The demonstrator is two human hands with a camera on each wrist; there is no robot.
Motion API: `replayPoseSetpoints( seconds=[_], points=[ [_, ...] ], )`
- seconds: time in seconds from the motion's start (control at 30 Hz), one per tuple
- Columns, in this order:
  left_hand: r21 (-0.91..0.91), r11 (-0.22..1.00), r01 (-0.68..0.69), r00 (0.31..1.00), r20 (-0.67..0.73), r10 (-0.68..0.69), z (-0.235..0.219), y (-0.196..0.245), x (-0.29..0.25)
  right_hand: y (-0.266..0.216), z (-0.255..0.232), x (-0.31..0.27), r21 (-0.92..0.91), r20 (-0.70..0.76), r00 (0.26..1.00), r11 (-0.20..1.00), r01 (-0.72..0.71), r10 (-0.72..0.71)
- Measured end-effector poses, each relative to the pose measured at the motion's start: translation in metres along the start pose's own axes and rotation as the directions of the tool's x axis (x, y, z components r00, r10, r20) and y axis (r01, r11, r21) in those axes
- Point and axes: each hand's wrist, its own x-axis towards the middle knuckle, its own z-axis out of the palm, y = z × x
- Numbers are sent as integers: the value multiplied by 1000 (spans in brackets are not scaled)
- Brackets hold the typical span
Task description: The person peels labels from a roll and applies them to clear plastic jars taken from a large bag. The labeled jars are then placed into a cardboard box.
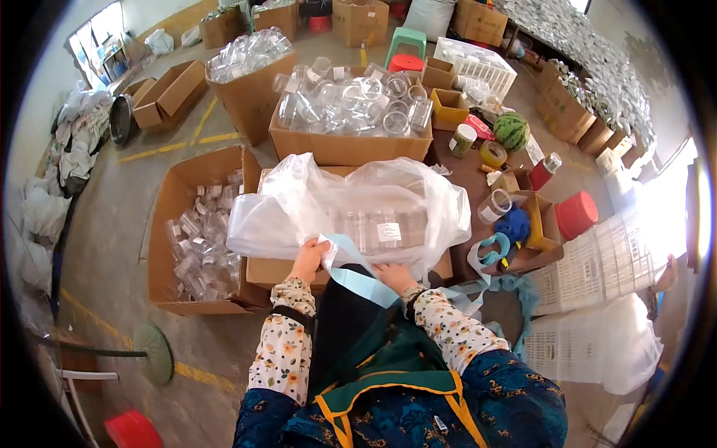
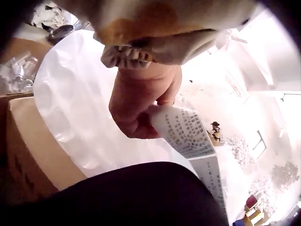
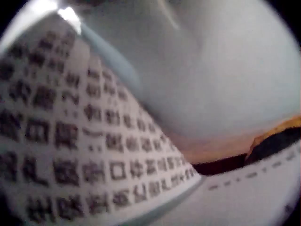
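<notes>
My left hand (image 1: 305, 261) pinches the end of a strip of labels (image 1: 352, 252) with a pale blue backing. Printed rows of characters show on the label face (image 2: 186, 132) in the left wrist view. The fingers of my right hand (image 1: 396, 278) hold the strip farther along, at the near edge of the bag; in the right wrist view the printed strip (image 3: 94, 141) hides this hand. Before both hands, a clear plastic bag (image 1: 299, 201) lies bunched around several clear jars (image 1: 358, 228), one bearing a white label (image 1: 388, 232), on a cardboard box (image 1: 261, 270).
Open cartons of clear jars stand at the left (image 1: 205, 254) and behind (image 1: 351, 108). On the brown table (image 1: 467, 194) at right are a watermelon (image 1: 511, 131), tape (image 1: 493, 154) and small boxes. More label strip (image 1: 515, 299) hangs at right, beside white crates (image 1: 597, 265).
</notes>
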Motion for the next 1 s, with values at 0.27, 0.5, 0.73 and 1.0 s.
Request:
replayPoseSetpoints(
  seconds=[0.27, 0.5, 0.73, 1.0],
  points=[
    [-117, 993, 14, 969, 246, 15, 13, -10, -87, 34, 25, -5, 529, -215, 977, 842, 109, 9],
    [2, 1000, 20, 909, 417, -19, 23, -14, -145, 95, -26, -18, 847, -381, 770, 528, 68, 512],
    [156, 988, 12, 881, 465, -85, 36, -18, -151, 166, -38, -53, 839, -392, 456, 514, -180, 799],
    [461, 739, -490, 802, 571, 176, 58, 18, -144, -20, -175, -56, 865, -147, 969, 450, 224, -200]
  ],
)
